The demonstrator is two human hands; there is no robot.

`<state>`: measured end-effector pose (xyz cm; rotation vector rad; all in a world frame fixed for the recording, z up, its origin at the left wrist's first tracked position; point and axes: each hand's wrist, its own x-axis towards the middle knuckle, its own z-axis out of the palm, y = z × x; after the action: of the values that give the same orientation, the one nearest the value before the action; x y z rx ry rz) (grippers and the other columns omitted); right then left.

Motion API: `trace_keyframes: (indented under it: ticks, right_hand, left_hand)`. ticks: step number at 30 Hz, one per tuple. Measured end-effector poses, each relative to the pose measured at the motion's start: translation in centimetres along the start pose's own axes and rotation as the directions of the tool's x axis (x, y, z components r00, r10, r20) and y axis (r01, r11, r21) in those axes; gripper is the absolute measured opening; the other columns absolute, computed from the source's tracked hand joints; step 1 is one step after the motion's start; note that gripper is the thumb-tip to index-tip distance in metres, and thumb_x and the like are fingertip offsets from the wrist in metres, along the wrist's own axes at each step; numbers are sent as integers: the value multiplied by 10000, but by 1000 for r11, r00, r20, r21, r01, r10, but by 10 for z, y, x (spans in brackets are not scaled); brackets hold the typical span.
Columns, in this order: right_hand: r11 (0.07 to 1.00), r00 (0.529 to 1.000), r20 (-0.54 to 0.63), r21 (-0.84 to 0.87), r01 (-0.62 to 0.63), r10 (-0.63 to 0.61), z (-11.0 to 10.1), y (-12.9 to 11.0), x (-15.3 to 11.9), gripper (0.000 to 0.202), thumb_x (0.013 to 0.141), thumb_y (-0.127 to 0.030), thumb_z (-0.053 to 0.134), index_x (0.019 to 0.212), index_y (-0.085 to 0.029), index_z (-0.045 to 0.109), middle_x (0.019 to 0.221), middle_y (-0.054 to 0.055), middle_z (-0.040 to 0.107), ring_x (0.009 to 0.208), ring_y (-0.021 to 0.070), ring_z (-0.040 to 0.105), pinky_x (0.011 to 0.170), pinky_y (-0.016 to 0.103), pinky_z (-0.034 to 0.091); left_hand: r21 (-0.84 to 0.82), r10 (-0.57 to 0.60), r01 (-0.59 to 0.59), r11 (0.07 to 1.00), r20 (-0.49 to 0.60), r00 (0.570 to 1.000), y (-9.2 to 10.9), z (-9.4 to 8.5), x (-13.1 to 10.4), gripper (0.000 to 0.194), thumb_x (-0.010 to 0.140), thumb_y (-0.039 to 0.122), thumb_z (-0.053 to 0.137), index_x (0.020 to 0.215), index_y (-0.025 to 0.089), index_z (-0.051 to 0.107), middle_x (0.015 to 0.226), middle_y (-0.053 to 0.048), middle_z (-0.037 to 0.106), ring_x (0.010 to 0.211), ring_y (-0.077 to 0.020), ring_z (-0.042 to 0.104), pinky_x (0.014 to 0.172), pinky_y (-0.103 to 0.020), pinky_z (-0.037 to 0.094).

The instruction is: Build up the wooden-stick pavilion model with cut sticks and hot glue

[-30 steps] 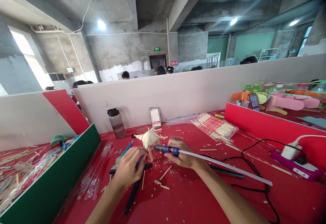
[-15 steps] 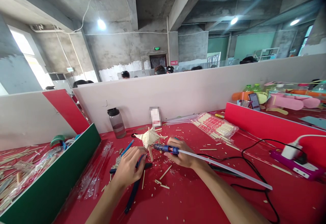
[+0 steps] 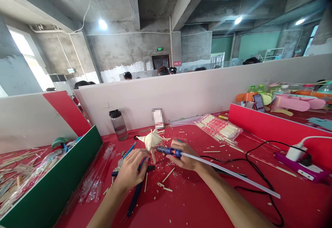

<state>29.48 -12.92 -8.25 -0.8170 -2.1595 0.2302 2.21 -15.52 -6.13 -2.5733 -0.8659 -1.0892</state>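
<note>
My right hand (image 3: 185, 158) is wrapped round a blue hot glue gun (image 3: 172, 152), with a long translucent glue stick (image 3: 230, 174) trailing from its back. The nozzle points left and sits at the lower side of a pale star-like model of wooden sticks (image 3: 152, 140), touching or nearly so. My left hand (image 3: 133, 169) is closed just below and left of the model. Something slim and blue shows between its thumb and fingers; its kind is hidden. Under that hand lies a dark blue-handled tool (image 3: 135, 197), partly covered.
Cut stick pieces (image 3: 168, 175) and crumbs litter the red table (image 3: 186, 203). A bottle (image 3: 118, 126) stands at the back left, a bag of sticks (image 3: 220, 127) at the back right. A black cable (image 3: 255, 164) loops near a purple power strip (image 3: 302, 167). Low green (image 3: 57, 176) and red dividers (image 3: 275, 129) flank the table.
The glue gun has tipped slightly, so the free end of its glue stick sits a little lower and farther right. Both hands and the stick model stay nearly where they were.
</note>
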Motion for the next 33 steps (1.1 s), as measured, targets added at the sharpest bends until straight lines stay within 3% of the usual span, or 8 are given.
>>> trace_keyframes:
  ticks: [17,24,28,33]
  right_hand:
    - [999,1000,-3,-26,-25,25,-3,-2,1,297,942,-412,587,736,-223,488,775,20,531,669,166,504,601,283,338]
    - [998,1000,-15,60,8,-7,1,-4,1,285,938,-403,588,745,-217,490,800,15,532,713,166,509,648,286,358]
    - [991,997,-32,115,-67,71,-6,0,-1,308,939,-409,586,729,-209,481,748,-3,518,676,150,494,625,271,345]
    - [983,988,51,103,-152,148,-8,1,-1,341,923,-443,605,720,-198,482,719,-21,511,626,124,464,586,247,317]
  left_hand:
    - [-3,8,-8,1000,2,1000,0,-1,0,158,926,112,493,1027,218,551,966,-66,697,884,-200,664,814,-322,525]
    - [-11,8,-8,1000,6,1000,-1,-1,0,170,929,103,493,1044,217,548,991,-64,690,907,-195,652,830,-315,511]
    - [-11,10,-10,1000,7,1000,-1,-1,-1,165,927,104,498,1039,213,551,978,-60,686,901,-195,648,829,-313,509]
    - [-13,10,-10,1000,4,1000,-1,-1,-1,173,919,101,507,1044,209,559,987,-58,687,908,-194,652,837,-309,506]
